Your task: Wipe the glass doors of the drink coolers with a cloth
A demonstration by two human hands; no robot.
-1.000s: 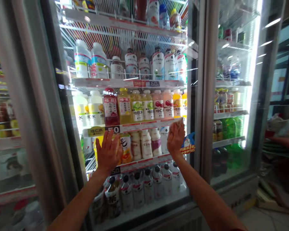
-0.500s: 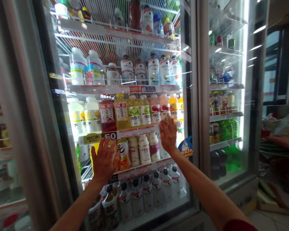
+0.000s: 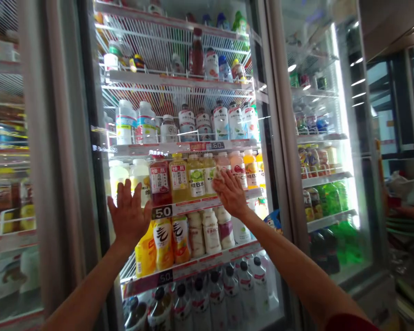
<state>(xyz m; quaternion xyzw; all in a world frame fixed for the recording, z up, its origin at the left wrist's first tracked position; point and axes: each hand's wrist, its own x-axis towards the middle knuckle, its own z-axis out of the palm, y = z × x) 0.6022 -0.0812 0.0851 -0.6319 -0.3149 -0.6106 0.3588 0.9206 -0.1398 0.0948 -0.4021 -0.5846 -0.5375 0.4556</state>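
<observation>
I face a drinks fridge with a closed glass door. My left hand lies flat on the glass, fingers spread upward, in front of the shelf strip marked 5.0. My right hand presses against the glass further right, before the row of coloured juice bottles. A small pale cloth shows under its fingertips. Behind the glass, the shelves carry several rows of bottles, with dark-capped ones at the bottom.
A grey door frame separates this fridge from a second lit one on the right holding green bottles. Another glass-fronted case stands on the left. Bags and clutter lie at the far right.
Both hands have slid up and to the left over the glass, from the milk-drink shelf to the juice shelf. My view has tilted upward, showing more of the top shelves.
</observation>
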